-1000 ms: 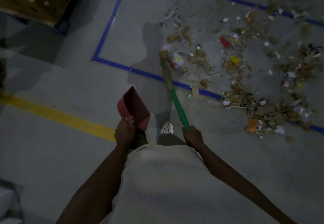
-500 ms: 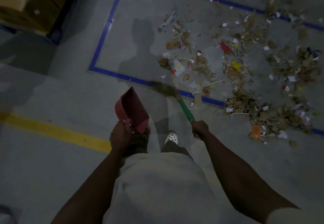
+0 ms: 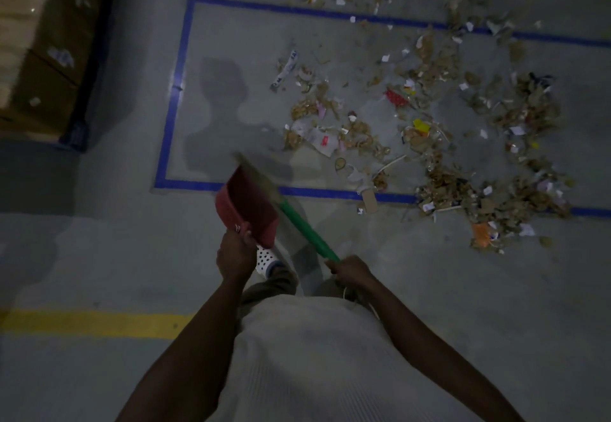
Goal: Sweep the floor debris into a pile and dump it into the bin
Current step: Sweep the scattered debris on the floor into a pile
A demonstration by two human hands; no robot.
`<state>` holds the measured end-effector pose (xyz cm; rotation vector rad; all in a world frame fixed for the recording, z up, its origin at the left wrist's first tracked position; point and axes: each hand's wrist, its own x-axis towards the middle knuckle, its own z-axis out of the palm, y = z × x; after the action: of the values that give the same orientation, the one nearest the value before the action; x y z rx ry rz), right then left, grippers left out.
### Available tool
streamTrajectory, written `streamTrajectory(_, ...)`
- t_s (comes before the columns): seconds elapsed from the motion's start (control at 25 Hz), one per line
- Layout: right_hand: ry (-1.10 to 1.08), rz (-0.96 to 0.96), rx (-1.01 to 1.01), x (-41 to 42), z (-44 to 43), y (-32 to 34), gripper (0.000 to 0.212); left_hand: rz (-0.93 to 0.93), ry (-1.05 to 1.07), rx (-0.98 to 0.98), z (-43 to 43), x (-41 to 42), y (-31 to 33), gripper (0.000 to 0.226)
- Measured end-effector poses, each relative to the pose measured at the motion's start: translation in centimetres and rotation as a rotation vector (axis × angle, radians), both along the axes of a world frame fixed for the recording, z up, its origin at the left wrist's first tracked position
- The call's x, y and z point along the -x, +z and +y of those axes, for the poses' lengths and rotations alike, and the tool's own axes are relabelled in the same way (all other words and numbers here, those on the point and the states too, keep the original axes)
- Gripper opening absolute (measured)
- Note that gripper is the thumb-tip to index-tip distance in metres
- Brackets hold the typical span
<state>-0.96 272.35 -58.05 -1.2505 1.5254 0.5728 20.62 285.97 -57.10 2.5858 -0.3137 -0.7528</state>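
Note:
Scattered debris [image 3: 426,130] of paper scraps, wrappers and brown bits covers the grey floor to the upper right. My left hand [image 3: 234,254] grips the handle of a red dustpan [image 3: 248,206], held up off the floor in front of me. My right hand [image 3: 349,271] grips the green handle of a broom [image 3: 305,231]. Its blurred straw head [image 3: 256,173] is lifted, pointing up-left just behind the dustpan's top edge and apart from the debris. No bin is in view.
A blue taped rectangle [image 3: 175,97] marks the floor and encloses much of the debris. A yellow line [image 3: 99,322] runs across the floor at lower left. Stacked cardboard boxes [image 3: 43,48] on a blue pallet stand at the upper left. My white shoe [image 3: 266,258] shows below the dustpan.
The broom head has swung left, away from the debris' left edge, and now sits beside the dustpan. The view has shifted, so the debris lies further right. Both hands keep their grips.

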Motion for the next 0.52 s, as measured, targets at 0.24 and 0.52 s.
streamTrajectory(0.24,-0.241,0.005,-0.054,-4.7,-3.0,-3.3,0.02,-0.024,-0.114,-0.032,-0.5,-1.0,-0.6,0.028)
streamTrajectory(0.52,-0.478,-0.036,0.125,-6.6,-1.0,0.2,0.03,-0.051,-0.107,-0.027,0.0,-2.9,-0.2,0.031)
